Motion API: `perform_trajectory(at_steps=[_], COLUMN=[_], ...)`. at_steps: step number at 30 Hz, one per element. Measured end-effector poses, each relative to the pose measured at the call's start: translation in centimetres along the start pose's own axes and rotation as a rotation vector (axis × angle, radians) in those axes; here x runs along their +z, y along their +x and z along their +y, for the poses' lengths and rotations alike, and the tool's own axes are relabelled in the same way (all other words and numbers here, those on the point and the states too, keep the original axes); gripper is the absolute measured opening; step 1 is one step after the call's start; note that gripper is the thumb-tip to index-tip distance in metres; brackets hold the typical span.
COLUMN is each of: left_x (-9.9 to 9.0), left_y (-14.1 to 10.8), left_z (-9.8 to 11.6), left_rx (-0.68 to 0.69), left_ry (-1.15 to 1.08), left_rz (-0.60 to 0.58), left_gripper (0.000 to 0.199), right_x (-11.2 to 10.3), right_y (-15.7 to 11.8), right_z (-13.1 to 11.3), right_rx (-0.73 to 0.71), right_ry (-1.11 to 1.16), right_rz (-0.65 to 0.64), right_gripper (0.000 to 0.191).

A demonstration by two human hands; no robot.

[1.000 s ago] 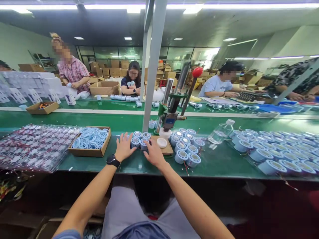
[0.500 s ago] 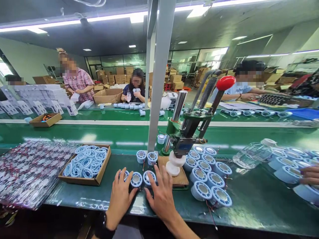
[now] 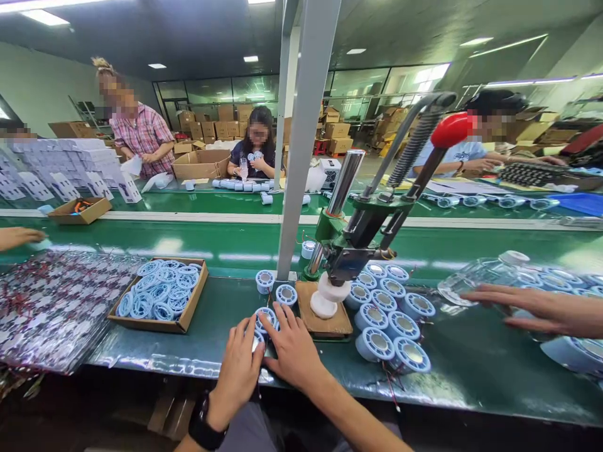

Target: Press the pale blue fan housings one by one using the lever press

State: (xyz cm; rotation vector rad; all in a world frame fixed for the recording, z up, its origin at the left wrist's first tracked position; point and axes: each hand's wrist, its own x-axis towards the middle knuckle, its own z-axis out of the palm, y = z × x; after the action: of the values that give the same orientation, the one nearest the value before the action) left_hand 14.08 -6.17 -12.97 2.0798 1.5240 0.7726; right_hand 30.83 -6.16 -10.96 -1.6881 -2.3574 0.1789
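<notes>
**Both hands cupped over blue housings at the lower centre**

The left hand (image 3: 239, 367) has its fingers close together and slightly bent over the near pair of blue housings (image 3: 265, 319), with its thumb up beside the lower one; whether it pinches that one cannot be told, since the fingers hide much of it. The right hand (image 3: 294, 351) lies palm down, open, fingers a little spread, its fingertips on the upper housing of the pair. The thumbs almost meet.

Two more housings stand upright just beyond the fingertips. Right of them is a brown board (image 3: 306, 302) bearing a smooth white round pad (image 3: 323, 306), beneath the green and dark metal press (image 3: 351, 254) with its glossy red knob (image 3: 452, 130). A tight cluster of housings (image 3: 377, 342) borders the board on the right, thin wires trailing towards the bench edge.

Bare, shiny green bench top (image 3: 155, 356) lies between the left hand and the cardboard box (image 3: 187, 314) of thin blue rings (image 3: 162, 290). The bench's front edge runs just below the hands. At the right, another person's hand (image 3: 537, 307) reaches in near a clear plastic bottle (image 3: 485, 276). Flat parts under glossy film (image 3: 61, 314) fill the left side.
</notes>
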Motion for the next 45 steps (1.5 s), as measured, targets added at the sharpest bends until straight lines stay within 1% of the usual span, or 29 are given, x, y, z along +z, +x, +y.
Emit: perform_trajectory(at_steps=[3,5,8,10,11,13,15,16,18,19,21,22,24,26,30,33,35,37,40,43,45], left_x=[0.9,1.4,1.8,1.5,1.1,-0.1,-1.2,-1.6,-1.9,-1.9,-1.8,-1.7,-1.5,-1.5,-2.2,-3.3,-4.0,-4.6,-5.2,-5.4,-5.4], left_y=[-0.4,-0.7,-1.0,-0.5,0.1,2.3,5.6,7.4,10.6,11.9,13.6,14.1,14.4,14.2,13.4,12.7,12.3,11.8,11.4,11.4,11.5], left_z=[0.8,1.4,1.6,1.2,1.0,0.7,0.9,1.2,2.1,2.5,3.2,3.5,3.6,3.5,2.8,1.9,1.2,0.6,-0.2,-0.6,-0.5], left_rx=[-0.063,-0.1,-0.123,-0.141,-0.149,-0.105,0.045,0.141,0.303,0.36,0.438,0.459,0.465,0.44,0.347,0.187,0.097,0.06,0.065,0.083,0.083], left_ry=[-0.209,-0.336,-0.458,-0.484,-0.477,-0.408,-0.261,-0.161,0.057,0.159,0.32,0.373,0.438,0.485,0.603,0.7,0.748,0.778,0.79,0.765,0.756], left_rz=[0.019,0.043,0.038,0.011,0.006,0.018,0.008,-0.023,-0.144,-0.22,-0.365,-0.415,-0.454,-0.412,-0.193,-0.045,0.014,0.024,-0.013,-0.09,-0.139], left_gripper=[0.051,0.053,0.054,0.054,0.053,0.048,0.044,0.043,0.043,0.043,0.041,0.04,0.04,0.041,0.033,0.029,0.03,0.033,0.045,0.058,0.055], right_x=[-0.9,-1.0,-0.6,-0.2,-0.1,0.0,-0.2,-0.3,-0.4,-0.5,-0.6,-0.6,-0.6,-0.5,0.1,-0.1,-0.7,-1.7,-2.9,-3.3,-3.1], right_y=[0.0,-0.1,-0.7,-1.4,-1.7,-2.2,-2.3,-2.3,-2.0,-1.9,-1.6,-1.5,-1.3,-1.3,-1.9,-2.2,-2.1,-1.6,-0.3,0.8,1.0], right_z=[-0.1,0.0,0.7,1.3,1.5,1.9,1.9,1.9,1.7,1.5,1.4,1.4,1.4,1.4,1.4,1.5,1.6,1.6,1.4,1.1,0.8], right_rx=[-0.047,-0.056,-0.076,-0.097,-0.111,-0.145,-0.184,-0.204,-0.249,-0.268,-0.296,-0.305,-0.313,-0.316,-0.259,-0.178,-0.137,-0.121,-0.122,-0.12,-0.109], right_ry=[0.029,0.048,0.053,0.038,0.03,0.012,0.001,-0.001,0.003,0.008,0.015,0.015,0.007,-0.003,0.001,0.004,0.003,-0.004,-0.034,-0.05,-0.047], right_rz=[-0.074,-0.093,-0.043,-0.001,0.012,0.022,0.018,0.012,-0.005,-0.011,-0.011,-0.007,0.002,0.004,0.003,0.006,-0.011,-0.047,-0.132,-0.19,-0.18], right_gripper=[0.089,0.09,0.088,0.088,0.09,0.092,0.093,0.091,0.086,0.083,0.079,0.078,0.078,0.078,0.077,0.076,0.076,0.081,0.091,0.085,0.081])
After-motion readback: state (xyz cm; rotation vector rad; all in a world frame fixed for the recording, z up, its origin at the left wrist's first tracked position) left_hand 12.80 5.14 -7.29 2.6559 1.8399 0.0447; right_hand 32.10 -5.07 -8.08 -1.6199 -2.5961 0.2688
